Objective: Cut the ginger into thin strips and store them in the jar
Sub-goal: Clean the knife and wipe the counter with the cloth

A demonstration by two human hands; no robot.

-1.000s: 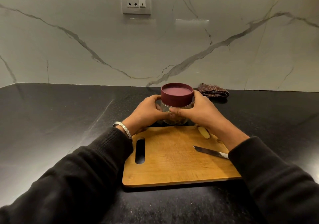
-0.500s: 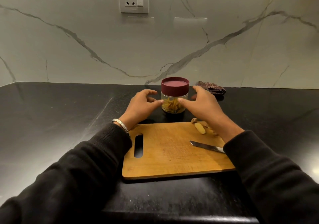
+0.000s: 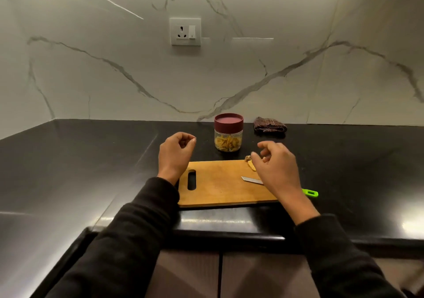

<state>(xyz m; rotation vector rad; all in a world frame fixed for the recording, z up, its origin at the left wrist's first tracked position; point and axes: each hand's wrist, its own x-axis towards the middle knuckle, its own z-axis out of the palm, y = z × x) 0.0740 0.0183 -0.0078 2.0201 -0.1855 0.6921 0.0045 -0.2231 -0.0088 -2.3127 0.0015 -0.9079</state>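
Observation:
A clear jar (image 3: pixel 228 137) with a maroon lid (image 3: pixel 228 123) stands shut on the black counter, just behind the wooden cutting board (image 3: pixel 218 190). Thin ginger strips (image 3: pixel 228 143) fill its lower half. A leftover ginger piece (image 3: pixel 250 163) lies at the board's far right corner. The knife (image 3: pixel 251 180) rests on the board's right side, its green handle (image 3: pixel 310 192) sticking out past my wrist. My left hand (image 3: pixel 176 154) hovers left of the jar, fingers loosely curled and holding nothing. My right hand (image 3: pixel 277 167) hangs over the board's right end, also loosely curled and holding nothing.
A folded checked cloth (image 3: pixel 270 125) lies right of the jar by the marble wall. A wall socket (image 3: pixel 185 31) sits above. The counter's front edge (image 3: pixel 229 231) runs below the board, with cabinet doors (image 3: pixel 220 274) underneath.
Both hands let go of the jar and drew back toward me. The jar stays standing behind the board. My view has pulled back and risen.

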